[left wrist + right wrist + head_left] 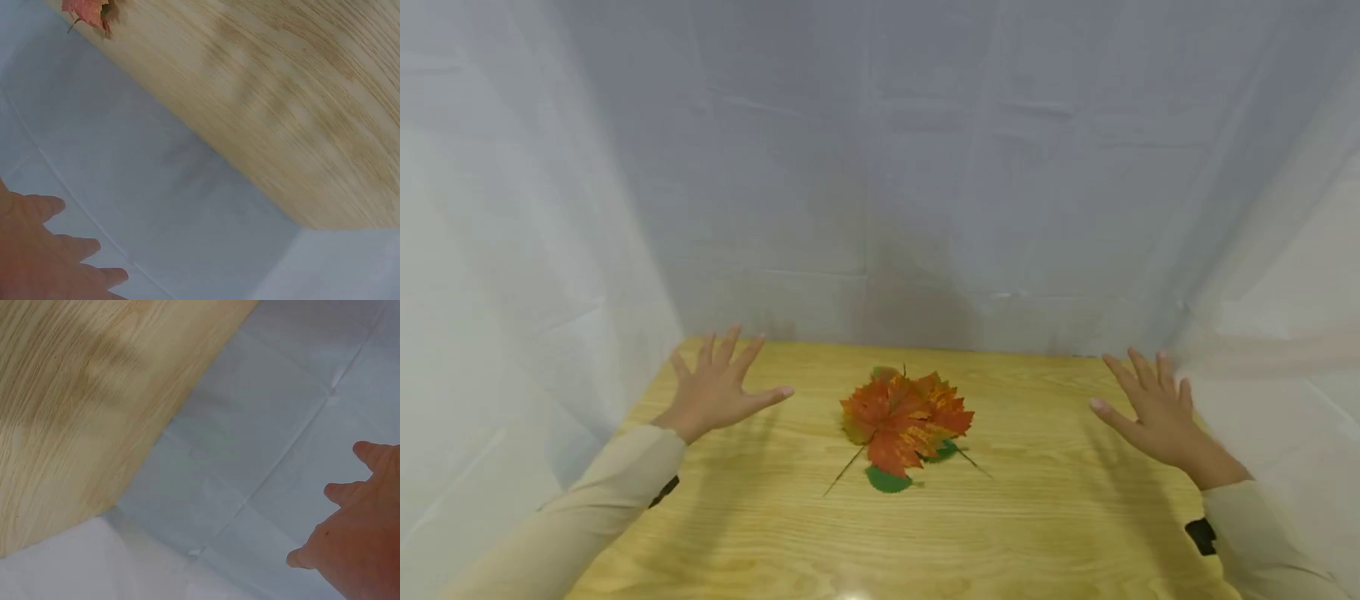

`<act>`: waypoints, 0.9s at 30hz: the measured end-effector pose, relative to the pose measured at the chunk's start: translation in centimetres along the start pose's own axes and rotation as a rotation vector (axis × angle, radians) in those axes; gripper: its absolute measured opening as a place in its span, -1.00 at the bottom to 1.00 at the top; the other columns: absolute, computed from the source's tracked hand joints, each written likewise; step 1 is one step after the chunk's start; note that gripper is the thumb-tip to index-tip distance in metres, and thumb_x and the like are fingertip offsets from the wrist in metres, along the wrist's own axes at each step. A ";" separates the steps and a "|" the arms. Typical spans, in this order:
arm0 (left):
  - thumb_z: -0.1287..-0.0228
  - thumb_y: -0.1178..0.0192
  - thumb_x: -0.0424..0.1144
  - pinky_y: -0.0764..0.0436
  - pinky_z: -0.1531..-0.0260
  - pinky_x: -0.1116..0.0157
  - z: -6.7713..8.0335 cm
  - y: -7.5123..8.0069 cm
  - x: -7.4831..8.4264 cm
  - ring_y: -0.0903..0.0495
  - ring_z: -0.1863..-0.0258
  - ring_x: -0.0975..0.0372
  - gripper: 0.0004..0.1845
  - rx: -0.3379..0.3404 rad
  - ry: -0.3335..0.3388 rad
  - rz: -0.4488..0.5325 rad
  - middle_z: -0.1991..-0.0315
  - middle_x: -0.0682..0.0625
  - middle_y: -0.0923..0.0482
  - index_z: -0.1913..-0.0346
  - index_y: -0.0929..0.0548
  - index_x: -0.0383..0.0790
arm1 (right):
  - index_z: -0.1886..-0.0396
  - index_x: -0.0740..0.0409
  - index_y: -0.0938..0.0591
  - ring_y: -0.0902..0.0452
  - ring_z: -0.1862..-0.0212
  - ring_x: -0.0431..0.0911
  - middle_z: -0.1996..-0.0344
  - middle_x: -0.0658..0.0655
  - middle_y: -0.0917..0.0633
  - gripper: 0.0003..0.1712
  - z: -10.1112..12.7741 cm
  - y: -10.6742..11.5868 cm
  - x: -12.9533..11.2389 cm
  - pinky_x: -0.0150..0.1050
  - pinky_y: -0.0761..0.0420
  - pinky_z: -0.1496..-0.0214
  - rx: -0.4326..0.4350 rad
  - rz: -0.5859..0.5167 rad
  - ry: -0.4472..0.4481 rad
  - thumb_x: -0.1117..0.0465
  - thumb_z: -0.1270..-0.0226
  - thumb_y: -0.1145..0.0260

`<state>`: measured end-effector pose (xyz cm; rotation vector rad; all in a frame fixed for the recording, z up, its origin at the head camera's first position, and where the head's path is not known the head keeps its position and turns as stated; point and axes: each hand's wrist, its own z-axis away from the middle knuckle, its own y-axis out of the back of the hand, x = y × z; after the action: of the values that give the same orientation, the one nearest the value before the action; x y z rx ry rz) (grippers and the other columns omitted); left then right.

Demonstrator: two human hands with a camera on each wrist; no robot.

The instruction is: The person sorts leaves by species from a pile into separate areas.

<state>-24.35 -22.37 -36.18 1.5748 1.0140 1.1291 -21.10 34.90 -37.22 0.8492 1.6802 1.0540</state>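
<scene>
A small heap of orange-red artificial maple leaves (898,417) lies on the middle of the wooden table, with thin dark stems sticking out. Parts of green leaves (889,479) show beneath it; how many leaves overlap there is hidden. To the left of the heap, my left hand (715,396) hovers above the table with its fingers spread and nothing in it. On the other side my right hand (1161,421) is held up the same way, fingers apart, holding nothing. The left wrist view catches the edge of one reddish leaf (90,11).
The light wood-grain table (880,542) ends at a back edge against a hanging pale grey sheet (880,167). White sheets (490,292) also close in the left and right sides. Dark straps or devices (1202,536) sit at both wrists.
</scene>
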 end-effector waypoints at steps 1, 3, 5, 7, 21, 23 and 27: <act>-0.11 -0.03 0.49 0.42 -0.06 -0.53 -0.1 -0.2 0.1 0.27 -0.41 -0.39 0.06 0.001 -0.001 0.005 -0.50 -0.34 0.18 -0.52 -0.06 -0.10 | -0.56 0.02 0.14 0.79 -0.39 0.32 -0.47 0.42 0.30 -0.13 0.0 -0.1 0.0 0.48 0.68 -0.13 0.001 -0.005 0.002 -0.10 -0.46 -0.05; -0.11 -0.03 0.48 0.39 -0.07 -0.53 -0.2 -0.7 0.4 0.27 -0.41 -0.38 0.05 -0.003 -0.003 0.026 -0.49 -0.35 0.18 -0.52 -0.05 -0.10 | -0.56 0.03 0.14 0.77 -0.39 0.35 -0.47 0.44 0.28 -0.13 -0.2 -0.6 0.0 0.51 0.63 -0.13 0.001 -0.011 0.004 -0.11 -0.46 -0.05; -0.11 -0.03 0.48 0.37 -0.08 -0.53 -0.3 -1.3 0.9 0.28 -0.41 -0.37 0.06 -0.012 0.000 0.056 -0.49 -0.35 0.19 -0.52 -0.04 -0.11 | -0.56 0.02 0.15 0.75 -0.39 0.37 -0.47 0.45 0.28 -0.12 -0.4 -1.1 -0.2 0.54 0.59 -0.13 -0.006 -0.027 0.003 -0.11 -0.46 -0.05; -0.11 -0.05 0.47 0.33 -0.11 -0.52 -0.4 -2.3 1.4 0.28 -0.42 -0.35 0.06 -0.019 0.003 0.095 -0.50 -0.34 0.19 -0.52 -0.05 -0.11 | -0.56 0.02 0.15 0.73 -0.39 0.38 -0.47 0.45 0.28 -0.12 -0.7 -1.8 -0.5 0.54 0.55 -0.14 -0.018 -0.052 -0.002 -0.12 -0.46 -0.05; -0.10 -0.36 0.15 -0.22 -0.26 -0.21 0.9 -10.2 5.9 -0.09 -0.40 -0.24 0.02 -0.163 0.050 0.594 -0.44 -0.35 -0.05 -0.47 -0.12 -0.31 | -0.51 0.18 -0.05 0.32 -0.44 0.44 -0.47 0.41 0.06 -0.06 -1.8 -11.2 -4.4 0.55 0.09 -0.21 -0.084 -0.321 0.003 -0.10 -0.33 -0.27; -0.09 -0.38 0.10 -0.28 -0.25 -0.17 1.2 -10.7 6.3 -0.16 -0.37 -0.21 0.00 -0.184 0.087 0.648 -0.41 -0.33 -0.14 -0.45 -0.16 -0.34 | -0.52 0.17 -0.05 0.18 -0.44 0.41 -0.47 0.38 0.02 -0.04 -1.9 -12.4 -5.1 0.47 -0.05 -0.25 -0.132 -0.405 -0.030 -0.10 -0.30 -0.29; -0.09 -0.41 0.03 -0.42 -0.18 -0.07 1.6 -11.6 7.0 -0.37 -0.26 -0.17 -0.09 -0.201 0.129 0.703 -0.29 -0.34 -0.35 -0.37 -0.28 -0.42 | -0.50 0.23 -0.08 -0.14 -0.38 0.33 -0.42 0.37 -0.19 -0.04 -1.9 -14.3 -6.2 0.24 -0.30 -0.28 -0.210 -0.540 -0.091 -0.06 -0.28 -0.33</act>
<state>-22.33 -13.30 -46.12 1.7544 0.3920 1.7613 -21.98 23.39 -47.88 0.2740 1.5638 0.7814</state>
